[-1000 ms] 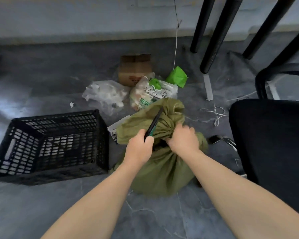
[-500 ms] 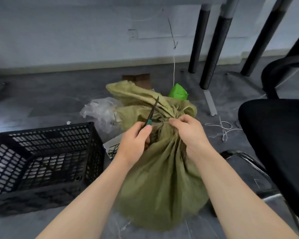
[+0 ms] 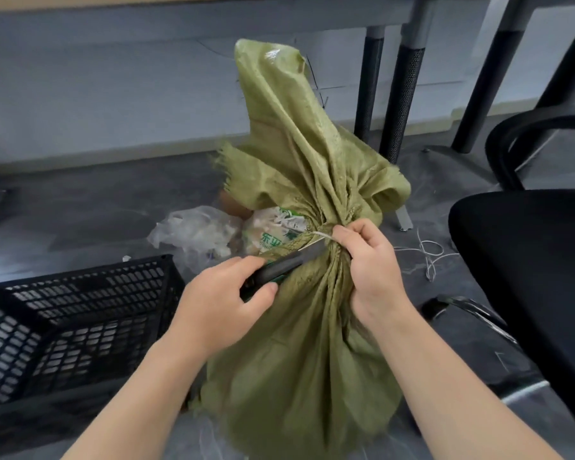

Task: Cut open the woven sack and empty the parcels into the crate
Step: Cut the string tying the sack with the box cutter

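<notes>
Underfoot, a grey floor (image 3: 80,210) runs to a pale wall. On it, right in front of the person, stands the green woven sack (image 3: 299,343), the biggest thing in view. Its body is full, its neck is gathered tight, and loose cloth flares up above the gather.

To the right a black chair (image 3: 528,260) crowds close, its seat edge just beside the sack. On the left the black plastic crate (image 3: 90,287) sits on the floor, near the sack but apart from it. Dark metal legs (image 3: 400,104) rise behind the sack at the right.

Between crate and sack, further back, lie a crumpled clear plastic bag (image 3: 193,234) and a printed packet (image 3: 269,234), the packet partly hidden by the sack's neck.

The right hand (image 3: 369,270) has its fingers curled around the gathered neck. The left hand (image 3: 219,310) is wrapped round the dark handle of a knife (image 3: 283,265), whose blade reaches the neck.

A tangle of white string (image 3: 429,254) lies on the floor beside the chair. A thin white tie (image 3: 322,234) circles the neck at the right hand's fingertips.
</notes>
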